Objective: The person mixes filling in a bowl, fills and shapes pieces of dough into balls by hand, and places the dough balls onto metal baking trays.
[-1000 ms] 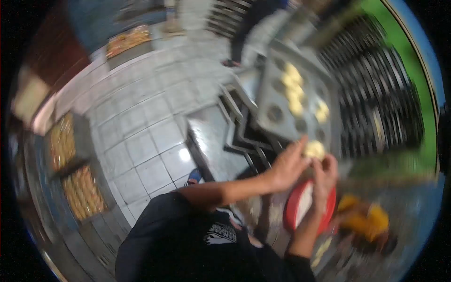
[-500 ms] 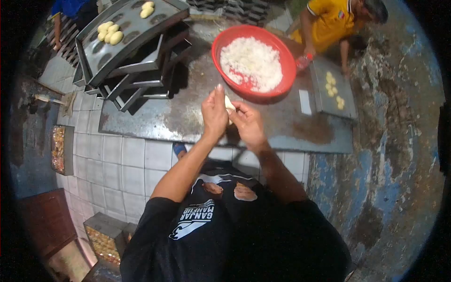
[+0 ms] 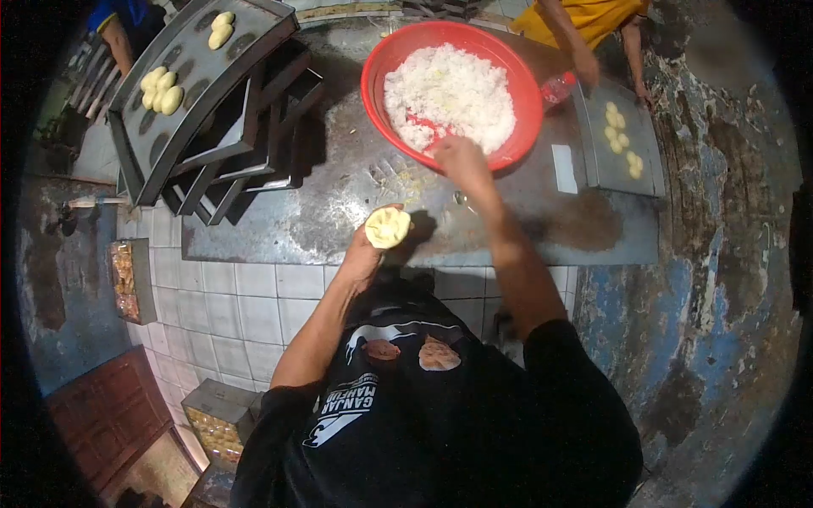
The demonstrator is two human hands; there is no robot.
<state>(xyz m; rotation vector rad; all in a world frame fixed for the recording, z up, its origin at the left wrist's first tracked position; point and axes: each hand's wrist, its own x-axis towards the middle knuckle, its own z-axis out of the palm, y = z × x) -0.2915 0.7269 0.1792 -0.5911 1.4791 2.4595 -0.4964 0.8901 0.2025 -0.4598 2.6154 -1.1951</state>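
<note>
The left hand [image 3: 362,256] cups the dough [image 3: 388,228] over the counter's [image 3: 313,222] near side, hollow face up; a level, light hold should spare its edge. The right hand [image 3: 464,165] is at the bowl's [image 3: 527,100] near rim (blurred, so I cannot tell its grip); a modest, compact pinch of crumbs [image 3: 453,91] would likely spill least

Just one head cam, pretty wide and round-edged, aimed steeply down over the shirt [image 3: 483,415] and forward across the nearby table [image 3: 318,199].
</note>
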